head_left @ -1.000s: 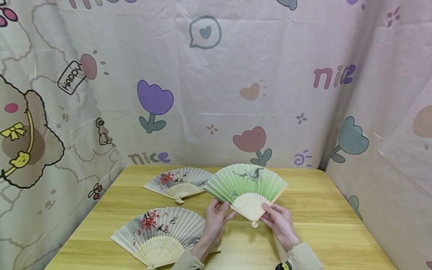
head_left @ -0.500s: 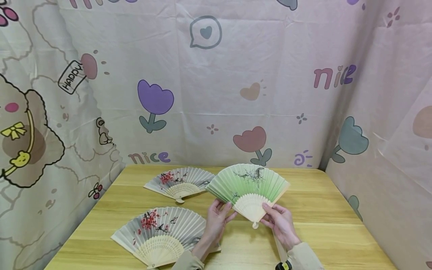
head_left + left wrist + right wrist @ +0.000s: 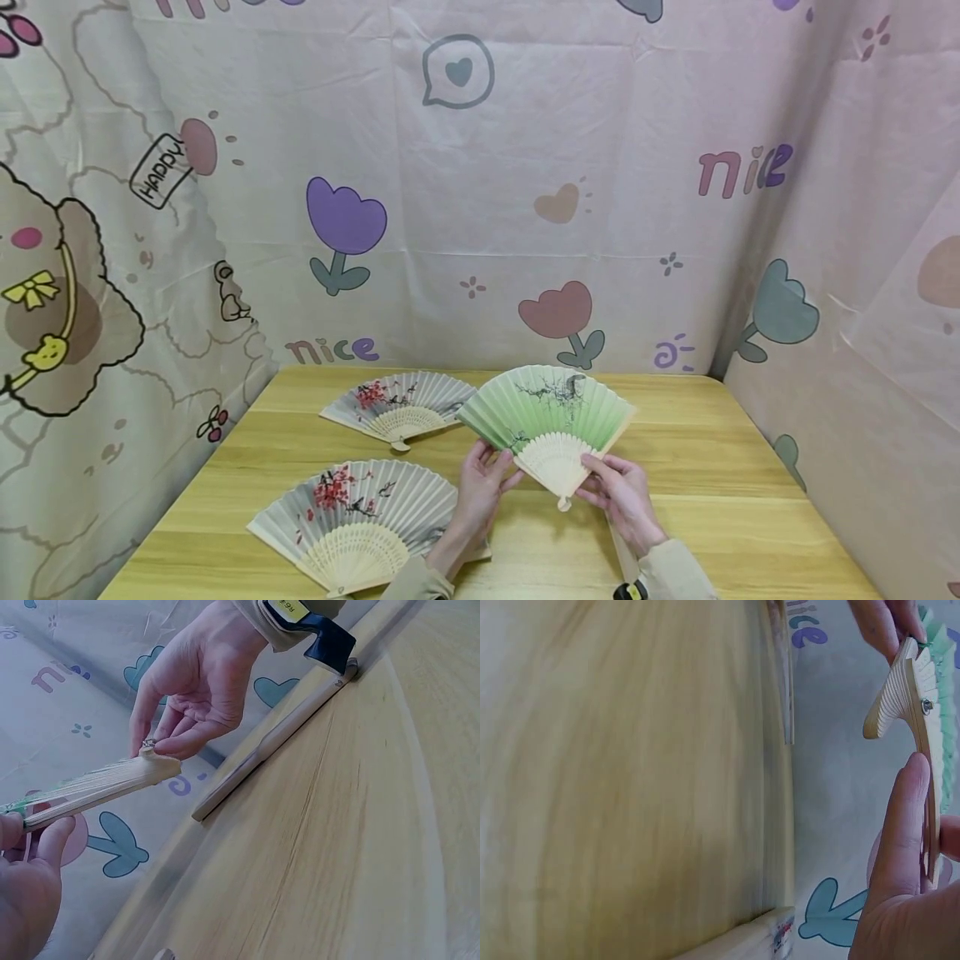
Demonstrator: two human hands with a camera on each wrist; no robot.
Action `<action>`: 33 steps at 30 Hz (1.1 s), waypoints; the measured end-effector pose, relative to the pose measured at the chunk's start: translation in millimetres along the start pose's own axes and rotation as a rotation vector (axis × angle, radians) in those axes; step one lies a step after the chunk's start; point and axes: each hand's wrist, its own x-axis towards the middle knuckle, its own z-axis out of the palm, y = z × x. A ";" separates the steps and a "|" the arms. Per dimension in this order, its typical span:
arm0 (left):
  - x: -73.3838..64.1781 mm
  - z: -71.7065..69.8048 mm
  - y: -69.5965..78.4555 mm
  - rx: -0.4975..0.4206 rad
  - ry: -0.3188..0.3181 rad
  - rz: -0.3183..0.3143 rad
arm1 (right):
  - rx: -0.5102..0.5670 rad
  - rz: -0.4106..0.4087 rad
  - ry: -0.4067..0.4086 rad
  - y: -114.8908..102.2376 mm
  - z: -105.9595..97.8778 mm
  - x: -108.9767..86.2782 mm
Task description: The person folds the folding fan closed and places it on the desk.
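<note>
Both hands hold a spread green folding fan (image 3: 551,408) above the table in the head view; dark branches are painted on its leaf. My left hand (image 3: 482,483) pinches its left edge between thumb and fingers. On the right side, my right hand (image 3: 621,496) grips the pale ribs, thumb in front and fingers behind. The left wrist view catches the fan's ribs (image 3: 112,780) edge-on, with the right hand (image 3: 199,682) at the pivot end. In the right wrist view, the right hand's fingers (image 3: 904,825) lie along the outer rib.
Two spread grey fans with red blossoms lie at the left, one near (image 3: 360,525) and one farther back (image 3: 397,408). A folded fan (image 3: 621,546) lies on the wooden table (image 3: 720,467) beneath the right forearm. Printed cloth (image 3: 465,183) hangs behind and at both sides.
The green fan shifts very slightly right, then back left, its tilt altering a little. Both hands keep their hold, and the other fans stay put.
</note>
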 end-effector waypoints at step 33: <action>-0.6 -0.9 -2.1 -0.010 -0.095 0.015 | -0.051 -0.020 0.017 1.5 2.3 0.5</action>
